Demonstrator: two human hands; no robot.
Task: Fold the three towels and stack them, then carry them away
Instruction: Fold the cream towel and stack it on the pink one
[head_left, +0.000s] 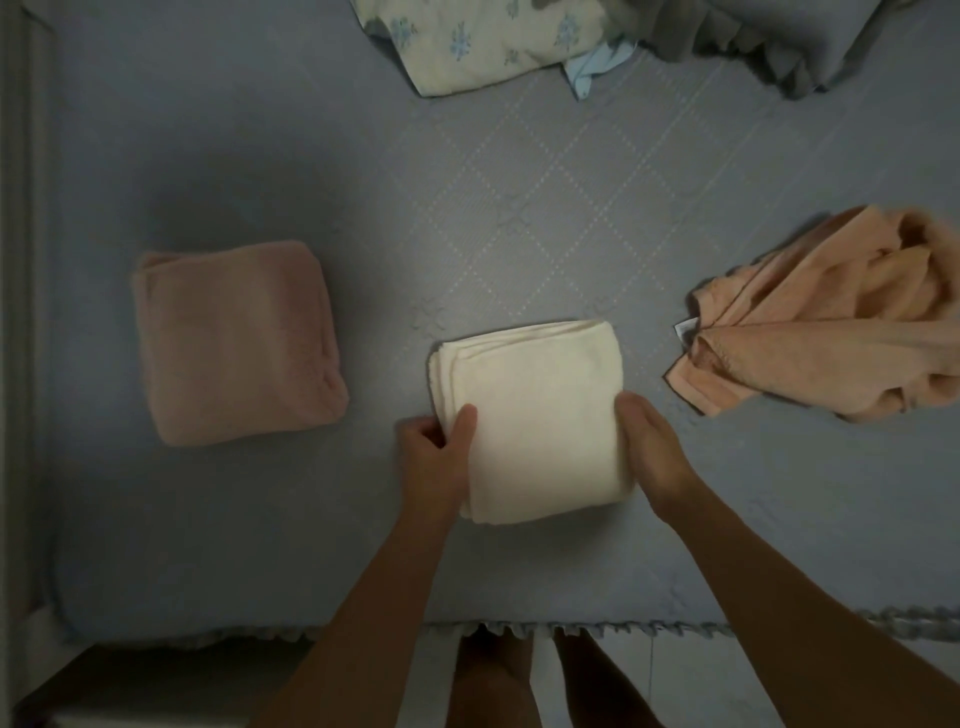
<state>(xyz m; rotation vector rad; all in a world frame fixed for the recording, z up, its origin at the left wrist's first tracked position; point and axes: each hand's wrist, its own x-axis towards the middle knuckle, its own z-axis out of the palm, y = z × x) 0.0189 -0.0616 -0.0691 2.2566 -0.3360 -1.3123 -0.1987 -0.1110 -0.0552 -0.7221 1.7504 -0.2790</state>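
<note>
The person's bare legs (498, 675) stood at the bottom, just past the frilly edge of the bed (519, 234). Two arms reached up over the gray-blue cover. The left hand (436, 452) held the left side of the folded cream towel (535, 415), with its thumb on top and its fingers tucked under the edge. The right hand (649, 447) lay flat against the right side of the same towel, fingers straight and close together. The cream towel sat in the middle of the bed, near the front. A folded pink towel (236, 340) lay well off to the left by itself. An orange towel (831, 317) lay in a messy heap on the right, not folded. A flowery cloth (483, 41) and a gray pillow (795, 36) were at the far end.
</note>
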